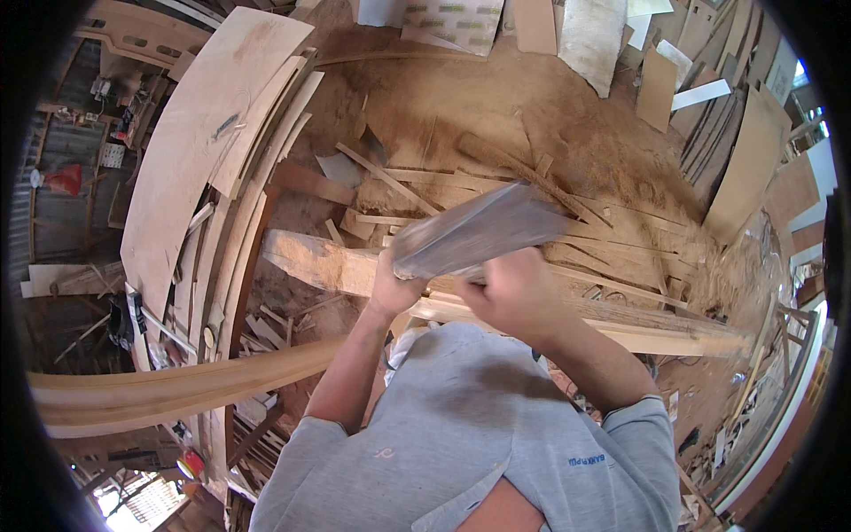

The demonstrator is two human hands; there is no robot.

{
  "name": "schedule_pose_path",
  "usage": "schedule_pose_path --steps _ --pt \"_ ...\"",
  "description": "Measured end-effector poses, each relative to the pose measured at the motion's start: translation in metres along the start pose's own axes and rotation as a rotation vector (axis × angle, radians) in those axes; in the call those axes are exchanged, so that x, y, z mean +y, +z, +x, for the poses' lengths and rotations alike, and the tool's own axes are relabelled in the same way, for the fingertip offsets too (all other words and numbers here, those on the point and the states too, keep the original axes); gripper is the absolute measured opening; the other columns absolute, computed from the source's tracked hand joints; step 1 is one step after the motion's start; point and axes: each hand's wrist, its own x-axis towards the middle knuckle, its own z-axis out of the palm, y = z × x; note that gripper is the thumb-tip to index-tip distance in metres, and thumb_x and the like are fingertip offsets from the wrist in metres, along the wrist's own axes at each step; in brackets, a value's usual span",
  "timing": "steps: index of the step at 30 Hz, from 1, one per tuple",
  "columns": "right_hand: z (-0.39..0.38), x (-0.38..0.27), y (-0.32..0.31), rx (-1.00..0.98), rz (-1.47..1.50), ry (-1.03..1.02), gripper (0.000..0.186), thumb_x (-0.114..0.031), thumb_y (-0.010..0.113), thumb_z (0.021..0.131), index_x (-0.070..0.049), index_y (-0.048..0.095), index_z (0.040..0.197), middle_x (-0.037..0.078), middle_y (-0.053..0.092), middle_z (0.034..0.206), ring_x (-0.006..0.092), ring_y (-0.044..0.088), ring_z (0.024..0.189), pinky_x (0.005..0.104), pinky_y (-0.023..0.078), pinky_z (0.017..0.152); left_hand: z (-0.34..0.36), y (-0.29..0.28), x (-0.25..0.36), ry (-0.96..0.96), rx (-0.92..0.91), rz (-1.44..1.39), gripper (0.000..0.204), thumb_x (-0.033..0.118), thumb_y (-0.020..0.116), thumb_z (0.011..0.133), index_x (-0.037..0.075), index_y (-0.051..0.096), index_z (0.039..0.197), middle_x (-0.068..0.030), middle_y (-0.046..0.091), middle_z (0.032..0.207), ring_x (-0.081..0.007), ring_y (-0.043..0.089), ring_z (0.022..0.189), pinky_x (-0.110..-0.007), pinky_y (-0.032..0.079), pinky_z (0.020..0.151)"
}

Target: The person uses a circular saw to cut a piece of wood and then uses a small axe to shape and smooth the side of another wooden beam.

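Observation:
A long, broad grey piece with flat faces point(479, 229) is held up in front of my body, tilted with its right end higher. Motion smears it, so its exact kind is unclear; it looks like metal. My left hand point(395, 285) grips its lower left end. Curled against its lower edge is my right hand point(516, 291), blurred, with the fingers closed. Beneath both hands runs a thick timber beam point(332, 266), whose rough orange-brown end points left. Pale planed boards point(620, 332) lie alongside it on the right.
Stacked plywood sheets point(208, 133) stand at the left. A long curved-looking plank point(186, 390) reaches in from the lower left. Wood strips and offcuts point(417, 191) litter the sawdust-covered ground point(576, 133) beyond the beam. Panels point(753, 168) lean at the far right.

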Motion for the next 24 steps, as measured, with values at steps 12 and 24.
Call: schedule_pose_path --steps 12,24 --pt "0.022 -0.02 -0.014 -0.181 0.067 -0.006 0.033 -0.023 0.073 0.088 0.0 0.057 0.105 0.018 0.066 0.076 0.0402 0.068 0.072 0.0515 0.051 0.062 -0.026 -0.001 -0.007 0.011 0.202 -0.223 0.03 0.0 0.077 0.089 -0.001 0.064 0.116 -0.0083 0.071 0.103 -0.0162 0.067 0.09 -0.032 0.056 0.08" --pt "0.01 -0.016 -0.011 -0.146 0.062 0.103 0.028 -0.022 0.076 0.086 0.0 0.058 0.09 0.019 0.062 0.078 0.042 0.066 0.073 0.0512 0.051 0.065 -0.016 -0.003 0.023 -0.108 0.068 -0.139 0.013 0.003 0.076 0.091 0.0 0.071 0.102 -0.0048 0.073 0.089 -0.011 0.066 0.079 -0.03 0.054 0.069"
